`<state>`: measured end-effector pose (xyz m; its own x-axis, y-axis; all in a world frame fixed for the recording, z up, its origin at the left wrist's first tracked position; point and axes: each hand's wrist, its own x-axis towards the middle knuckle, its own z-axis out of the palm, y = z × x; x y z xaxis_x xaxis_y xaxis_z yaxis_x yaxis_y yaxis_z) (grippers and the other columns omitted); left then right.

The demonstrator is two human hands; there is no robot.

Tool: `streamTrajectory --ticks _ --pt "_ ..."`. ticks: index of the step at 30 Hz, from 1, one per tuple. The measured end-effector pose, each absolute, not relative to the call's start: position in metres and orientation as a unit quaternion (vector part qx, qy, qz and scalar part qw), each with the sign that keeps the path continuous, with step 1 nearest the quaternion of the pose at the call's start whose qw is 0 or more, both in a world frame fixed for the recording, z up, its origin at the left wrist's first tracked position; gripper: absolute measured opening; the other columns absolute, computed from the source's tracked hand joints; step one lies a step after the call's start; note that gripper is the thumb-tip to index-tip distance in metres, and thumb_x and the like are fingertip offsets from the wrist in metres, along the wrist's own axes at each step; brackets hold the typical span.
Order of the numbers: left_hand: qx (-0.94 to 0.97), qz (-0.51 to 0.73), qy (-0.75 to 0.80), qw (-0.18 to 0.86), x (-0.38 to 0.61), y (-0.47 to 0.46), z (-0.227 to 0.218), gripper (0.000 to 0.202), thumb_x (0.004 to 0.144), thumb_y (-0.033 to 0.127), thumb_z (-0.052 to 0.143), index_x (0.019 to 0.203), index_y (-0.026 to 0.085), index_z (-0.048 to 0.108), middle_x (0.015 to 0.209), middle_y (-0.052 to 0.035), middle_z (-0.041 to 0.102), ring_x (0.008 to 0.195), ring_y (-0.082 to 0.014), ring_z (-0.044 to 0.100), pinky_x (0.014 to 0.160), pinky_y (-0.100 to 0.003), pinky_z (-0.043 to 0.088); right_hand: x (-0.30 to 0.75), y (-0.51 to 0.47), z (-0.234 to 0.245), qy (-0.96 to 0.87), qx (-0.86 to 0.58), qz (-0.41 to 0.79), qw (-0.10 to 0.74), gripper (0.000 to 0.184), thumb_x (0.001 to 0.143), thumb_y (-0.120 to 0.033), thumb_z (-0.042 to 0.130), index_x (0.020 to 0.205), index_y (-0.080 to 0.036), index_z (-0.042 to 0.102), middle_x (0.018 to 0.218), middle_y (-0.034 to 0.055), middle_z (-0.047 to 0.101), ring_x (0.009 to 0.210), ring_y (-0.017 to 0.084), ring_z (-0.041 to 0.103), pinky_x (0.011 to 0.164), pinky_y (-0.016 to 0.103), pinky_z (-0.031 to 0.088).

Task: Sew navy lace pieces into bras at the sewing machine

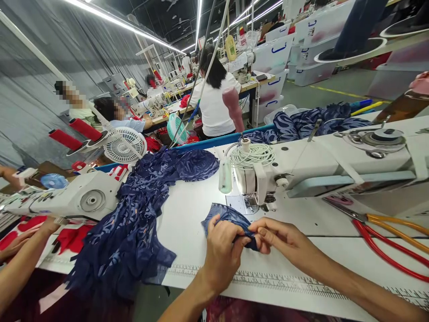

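A small piece of dark blue patterned fabric (228, 217) lies on the white table (191, 210) just in front of the sewing machine's needle area (254, 201). My left hand (223, 250) pinches its near edge, fingers closed on the cloth. My right hand (281, 237) pinches the same edge from the right, thumb and fingers pressed together on it. Both hands meet at the fabric's lower right corner.
A white sewing machine (335, 165) spans the right. A large pile of blue patterned fabric (140, 214) lies to the left. Red and orange handled scissors (378, 232) rest at right. Another person's arms (20, 255) work at the left machine. Other workers sit beyond.
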<state>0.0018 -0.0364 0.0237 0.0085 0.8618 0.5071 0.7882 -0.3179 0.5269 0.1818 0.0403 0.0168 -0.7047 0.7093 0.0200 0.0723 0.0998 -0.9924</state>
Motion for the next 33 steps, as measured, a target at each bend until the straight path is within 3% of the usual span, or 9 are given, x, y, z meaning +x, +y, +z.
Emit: streamTrajectory --ticks 2,6,12,19,23,28,33 --pt "0.709 0.406 0.576 0.028 0.003 -0.039 0.021 0.012 0.096 0.017 0.052 0.085 0.021 0.055 0.075 0.0035 0.062 0.072 -0.0135 0.059 0.106 -0.045 0.038 0.182 0.039 0.018 -0.662 -0.271 0.654 0.245 0.036 0.095 -0.051 0.051 0.107 -0.021 0.064 0.074 -0.0003 0.062 0.065 0.014 0.059 0.062 0.027 0.049" --pt "0.689 0.416 0.591 0.052 0.004 -0.042 0.017 0.010 0.092 0.016 0.056 0.084 0.021 0.054 0.075 0.0040 0.061 0.072 -0.0130 0.060 0.108 -0.045 0.038 0.178 0.036 0.021 -0.656 -0.269 0.674 0.207 0.034 0.090 -0.046 0.059 0.112 -0.020 0.064 0.067 -0.0033 0.056 0.057 0.012 0.056 0.055 0.025 0.046" --pt "0.661 0.423 0.607 0.129 0.005 -0.045 0.018 0.007 0.093 0.017 0.057 0.087 0.022 0.059 0.082 0.0025 0.066 0.077 -0.0149 0.062 0.108 -0.045 0.038 0.178 0.036 0.028 -0.722 -0.313 0.565 0.247 0.018 0.088 -0.038 0.059 0.080 -0.022 0.063 0.072 -0.0015 0.059 0.069 0.014 0.053 0.061 0.026 0.042" --pt "0.624 0.435 0.604 0.237 0.004 -0.044 0.023 0.014 0.093 0.021 0.062 0.079 0.020 0.062 0.078 0.0012 0.063 0.080 -0.0164 0.056 0.088 -0.034 0.042 0.178 0.035 0.023 -0.705 -0.331 0.558 0.287 0.024 0.089 -0.041 0.060 0.077 -0.021 0.061 0.070 -0.0020 0.055 0.065 0.014 0.050 0.059 0.026 0.041" --pt "0.609 0.429 0.608 0.275 0.005 -0.045 0.024 0.010 0.092 0.021 0.063 0.082 0.020 0.061 0.081 0.0005 0.062 0.083 -0.0173 0.055 0.085 -0.032 0.040 0.177 0.032 0.019 -0.738 -0.318 0.503 0.318 0.018 0.091 -0.034 0.058 0.078 -0.021 0.061 0.069 -0.0018 0.057 0.063 0.013 0.052 0.057 0.025 0.042" --pt "0.619 0.451 0.589 0.259 0.004 -0.050 0.023 0.013 0.091 0.022 0.064 0.079 0.020 0.060 0.079 0.0018 0.061 0.080 -0.0160 0.055 0.101 -0.040 0.035 0.178 0.025 0.019 -0.802 -0.203 0.383 0.410 0.009 0.095 -0.019 0.055 0.093 -0.023 0.062 0.079 -0.0008 0.063 0.072 0.012 0.058 0.065 0.023 0.046" --pt "0.627 0.479 0.556 0.263 0.000 -0.055 0.017 0.008 0.091 0.021 0.062 0.084 0.022 0.063 0.085 0.0015 0.065 0.087 -0.0169 0.061 0.113 -0.047 0.025 0.179 0.019 0.020 -0.805 -0.241 0.409 0.357 0.010 0.096 -0.022 0.054 0.092 -0.024 0.064 0.075 -0.0031 0.062 0.067 0.011 0.057 0.060 0.021 0.044"
